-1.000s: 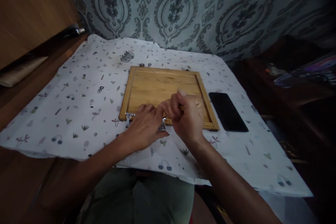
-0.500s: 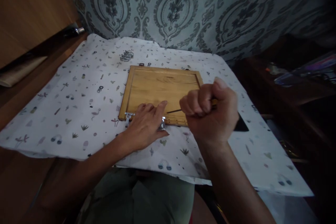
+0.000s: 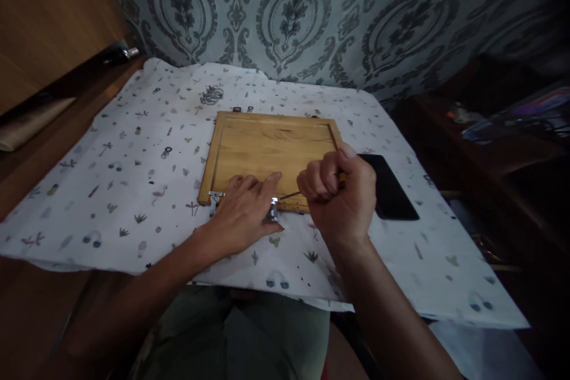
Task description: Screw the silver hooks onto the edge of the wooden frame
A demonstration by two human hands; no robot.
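Note:
A shallow wooden case [image 3: 271, 145] with a raised frame lies on the patterned cloth. Small metal latches sit on its near edge: a left latch [image 3: 215, 202] and a right latch [image 3: 273, 209]. Resting on that edge between them is my left hand [image 3: 244, 211], fingers laid over the wood, thumb spread below the right latch. My right hand [image 3: 338, 196] is closed in a fist around a screwdriver [image 3: 290, 195]; its thin shaft points left, with the tip at the right latch. Most of the handle is hidden, showing only a bit of yellow.
Right of the case lies a flat black tablet-like object [image 3: 392, 190]. A small pile of metal pieces [image 3: 211, 95] sits at the back left of the white cloth [image 3: 133, 148]. Wooden furniture [image 3: 53, 18] borders the left, and a dark shelf [image 3: 499, 160] the right.
My right hand has moved left and slightly down, bringing the screwdriver tip to the right latch. More of the black object shows. My left hand stays in place on the case.

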